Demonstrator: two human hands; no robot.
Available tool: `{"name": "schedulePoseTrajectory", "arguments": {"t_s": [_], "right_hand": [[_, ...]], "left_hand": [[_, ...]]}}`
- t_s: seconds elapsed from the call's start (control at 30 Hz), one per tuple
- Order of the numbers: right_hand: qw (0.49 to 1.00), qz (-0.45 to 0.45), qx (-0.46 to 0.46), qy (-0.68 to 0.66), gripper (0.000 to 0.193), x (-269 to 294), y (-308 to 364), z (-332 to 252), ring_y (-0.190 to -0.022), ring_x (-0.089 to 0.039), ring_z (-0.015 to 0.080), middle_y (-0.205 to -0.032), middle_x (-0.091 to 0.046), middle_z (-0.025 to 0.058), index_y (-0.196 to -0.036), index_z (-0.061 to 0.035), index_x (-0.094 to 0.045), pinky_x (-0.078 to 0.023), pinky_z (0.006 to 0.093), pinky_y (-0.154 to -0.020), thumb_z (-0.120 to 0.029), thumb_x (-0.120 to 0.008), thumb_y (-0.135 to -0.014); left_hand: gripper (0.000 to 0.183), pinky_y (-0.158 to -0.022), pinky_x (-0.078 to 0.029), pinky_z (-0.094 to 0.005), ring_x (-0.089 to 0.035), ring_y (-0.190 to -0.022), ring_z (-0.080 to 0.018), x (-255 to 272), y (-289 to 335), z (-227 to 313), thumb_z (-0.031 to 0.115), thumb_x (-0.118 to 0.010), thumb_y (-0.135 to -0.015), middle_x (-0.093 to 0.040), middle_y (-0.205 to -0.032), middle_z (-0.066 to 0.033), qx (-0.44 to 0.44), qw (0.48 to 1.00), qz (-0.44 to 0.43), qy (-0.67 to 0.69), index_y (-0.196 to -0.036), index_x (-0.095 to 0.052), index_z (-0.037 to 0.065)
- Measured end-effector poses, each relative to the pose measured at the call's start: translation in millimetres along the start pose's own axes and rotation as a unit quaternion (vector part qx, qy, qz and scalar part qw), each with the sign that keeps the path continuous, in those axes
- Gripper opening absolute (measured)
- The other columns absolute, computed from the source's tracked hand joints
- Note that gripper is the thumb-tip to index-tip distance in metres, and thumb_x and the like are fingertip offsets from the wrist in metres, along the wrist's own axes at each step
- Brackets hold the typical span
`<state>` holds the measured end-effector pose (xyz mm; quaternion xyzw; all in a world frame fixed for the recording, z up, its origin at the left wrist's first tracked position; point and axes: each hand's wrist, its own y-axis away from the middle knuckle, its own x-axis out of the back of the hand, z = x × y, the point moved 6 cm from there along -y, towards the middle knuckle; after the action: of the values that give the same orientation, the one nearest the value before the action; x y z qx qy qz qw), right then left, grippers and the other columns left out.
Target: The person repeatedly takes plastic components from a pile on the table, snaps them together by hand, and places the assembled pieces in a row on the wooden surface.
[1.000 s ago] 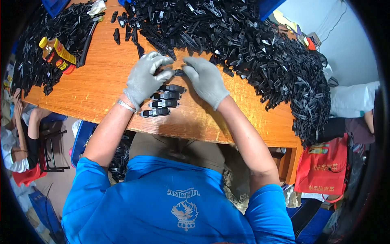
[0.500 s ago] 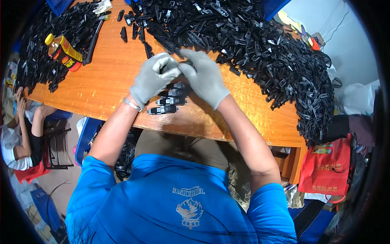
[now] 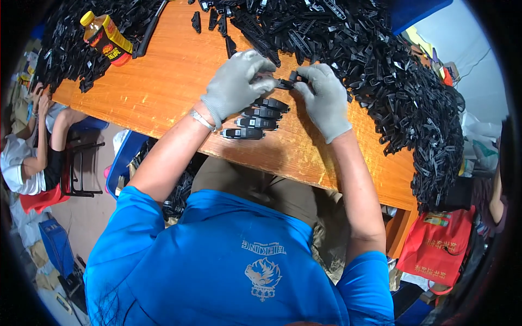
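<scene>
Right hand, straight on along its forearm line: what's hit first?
Probably the big pile of black parts, just beyond the right hand's knuckles. Its height above the wooden tabletop is unclear, so it might skim over the pile's edge.

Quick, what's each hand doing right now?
Left hand: fingers curled beside a black piece; can't tell if it's gripping.
Right hand: closed, seemingly pinching a small black part.
</scene>
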<state>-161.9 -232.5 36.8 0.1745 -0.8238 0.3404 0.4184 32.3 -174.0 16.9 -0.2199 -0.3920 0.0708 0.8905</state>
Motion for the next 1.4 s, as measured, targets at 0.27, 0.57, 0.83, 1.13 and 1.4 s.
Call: {"name": "schedulePoseTrajectory", "arguments": {"t_s": [0.27, 0.57, 0.83, 1.13, 1.4], "right_hand": [[0.997, -0.065, -0.033, 0.01, 0.021, -16.3, 5.7, 9.7, -0.101, -0.073, 0.0324, -0.11, -0.072, 0.0095, -0.113, -0.0135, -0.08, -0.059, 0.0436, -0.086, -0.019, -0.081, -0.093], [0.996, -0.073, 0.028, -0.037, 0.014, -29.1, -1.7, 7.4, -0.094, -0.073, 0.0315, -0.1, -0.071, 0.0075, -0.105, -0.0156, -0.082, -0.058, 0.0454, -0.08, -0.019, -0.08, -0.092], [0.998, -0.038, 0.031, -0.039, 0.02, -35.3, 0.1, 15.8, -0.103, -0.073, 0.0312, -0.106, -0.074, 0.0078, -0.109, -0.0168, -0.083, -0.059, 0.0449, -0.088, -0.028, -0.08, -0.092], [0.993, -0.077, -0.058, -0.067, 0.025, -11.8, 47.2, 6.3, -0.116, -0.067, 0.0365, -0.116, -0.071, 0.014, -0.123, -0.0113, -0.078, -0.055, 0.0468, -0.099, -0.018, -0.07, -0.1], [0.998, -0.003, -0.054, -0.015, 0.023, -30.2, 75.6, -22.9, -0.107, -0.07, 0.0362, -0.117, -0.067, 0.0135, -0.12, -0.0129, -0.073, -0.059, 0.0491, -0.087, -0.014, -0.071, -0.097]], "left_hand": [[0.022, -0.093, -0.055, -0.0458, -0.065, -0.104, -0.0334, -13.5, 1.5, -10.5, 0.029, -0.081, -0.094, -0.07, -0.105, -0.0104, 0.034, 0.995, -0.042, -0.082, -0.105, -0.079, 0.01], [0.019, -0.089, -0.053, -0.0464, -0.064, -0.099, -0.0346, -20.7, -1.6, -5.5, 0.023, -0.082, -0.091, -0.067, -0.096, -0.011, -0.016, 0.996, -0.03, -0.077, -0.099, -0.077, 0.007], [0.015, -0.09, -0.052, -0.0468, -0.065, -0.101, -0.0366, -22.7, -4.5, -9.0, 0.016, -0.081, -0.091, -0.069, -0.1, -0.0134, -0.014, 0.996, -0.072, -0.06, -0.101, -0.077, 0.006], [0.092, -0.123, -0.042, -0.0559, -0.048, -0.147, -0.0487, -4.9, 41.9, 55.4, 0.036, -0.088, -0.082, -0.055, -0.155, -0.0261, -0.066, 0.988, -0.102, -0.098, -0.161, -0.049, 0.007], [0.076, -0.118, -0.046, -0.0551, -0.051, -0.146, -0.0459, -16.4, 60.6, 74.0, 0.03, -0.086, -0.084, -0.059, -0.153, -0.0209, -0.028, 0.984, -0.082, -0.156, -0.151, -0.059, 0.008]]}}
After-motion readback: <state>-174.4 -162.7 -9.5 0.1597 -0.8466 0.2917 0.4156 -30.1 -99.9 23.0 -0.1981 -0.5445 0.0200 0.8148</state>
